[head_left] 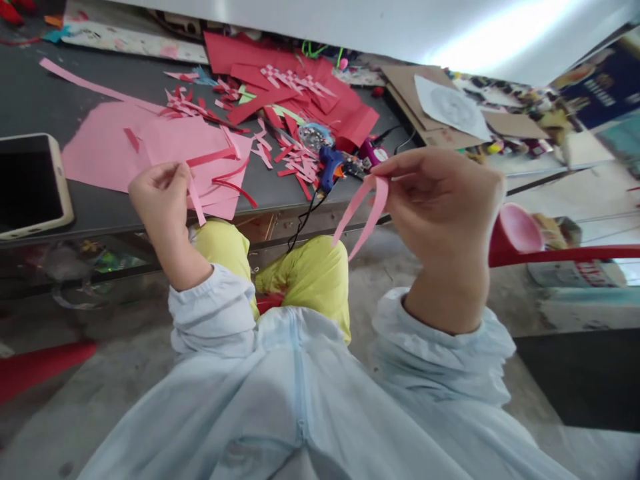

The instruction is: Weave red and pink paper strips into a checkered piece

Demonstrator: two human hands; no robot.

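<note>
My left hand (163, 203) is closed in a pinch at the table's front edge, with a short pink paper strip (197, 202) hanging from its fingertips. A red paper strip (213, 157) runs right from that thumb; whether it is held or lies on the sheet I cannot tell. Under and beyond this hand spreads pink paper (105, 143). My right hand (435, 207), raised to the right in front of the table, pinches a pink paper strip (376, 212) bent over at the top, both ends dangling. The two hands are well apart.
A phone (33, 187) lies at the left. Cut paper bits (300, 157), red sheets (350, 110) and a blue glue gun (330, 167) with a black cord cover the middle. Cardboard (407, 110) lies at the right. Red chair parts (565, 255) flank me.
</note>
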